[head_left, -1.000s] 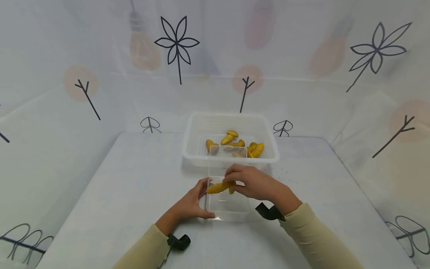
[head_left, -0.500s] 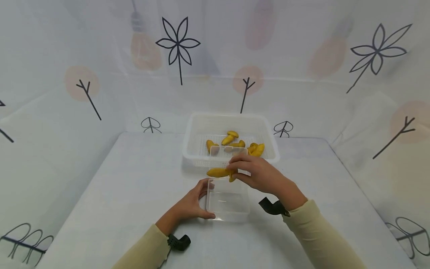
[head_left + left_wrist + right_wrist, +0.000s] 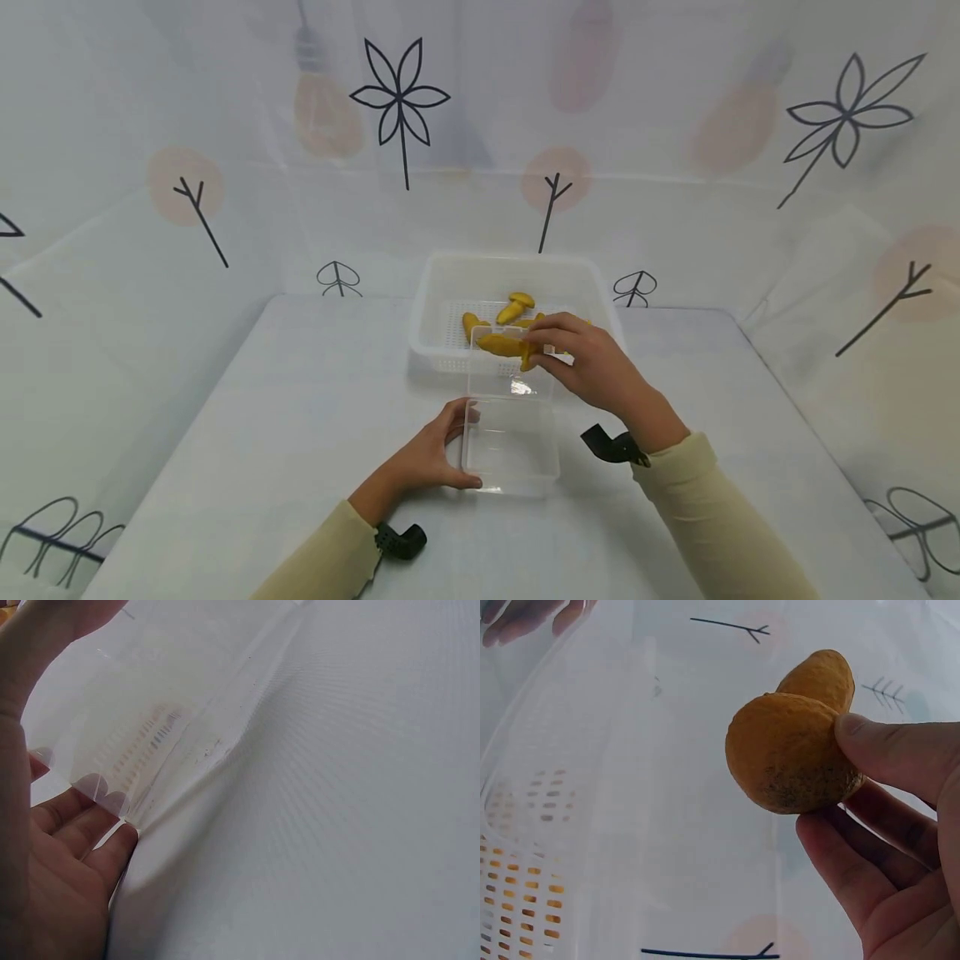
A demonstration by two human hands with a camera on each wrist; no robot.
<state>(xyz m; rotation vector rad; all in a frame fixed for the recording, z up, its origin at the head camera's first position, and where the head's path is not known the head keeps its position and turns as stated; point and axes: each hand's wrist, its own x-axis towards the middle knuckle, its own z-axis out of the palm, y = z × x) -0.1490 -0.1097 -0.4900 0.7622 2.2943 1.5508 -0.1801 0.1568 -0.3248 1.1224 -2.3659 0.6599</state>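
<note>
My right hand [image 3: 600, 367] pinches a yellow mushroom [image 3: 501, 345] by its cap end, up over the raised lid of a clear plastic box. In the right wrist view the rounded cap [image 3: 780, 754], dark-speckled low down, sits between thumb and fingertips. My left hand [image 3: 431, 454] grips the left side of the clear box [image 3: 512, 462], thumb at the near corner and fingers at the far one. Its hinged lid [image 3: 491, 383] stands open toward the back. The left wrist view shows fingertips [image 3: 112, 802] at the box's edge. Nothing lies inside the box.
Behind the box stands a white perforated basket [image 3: 517, 262] holding several yellow mushrooms [image 3: 514, 308], partly hidden by my right hand. The box's raised lid overlaps the basket's front wall. A patterned white sheet [image 3: 480, 208] hangs around the white table [image 3: 300, 417].
My right hand has lifted the yellow mushroom from over the box up and back toward the basket, shifting slightly right. My left hand keeps its hold on the box.
</note>
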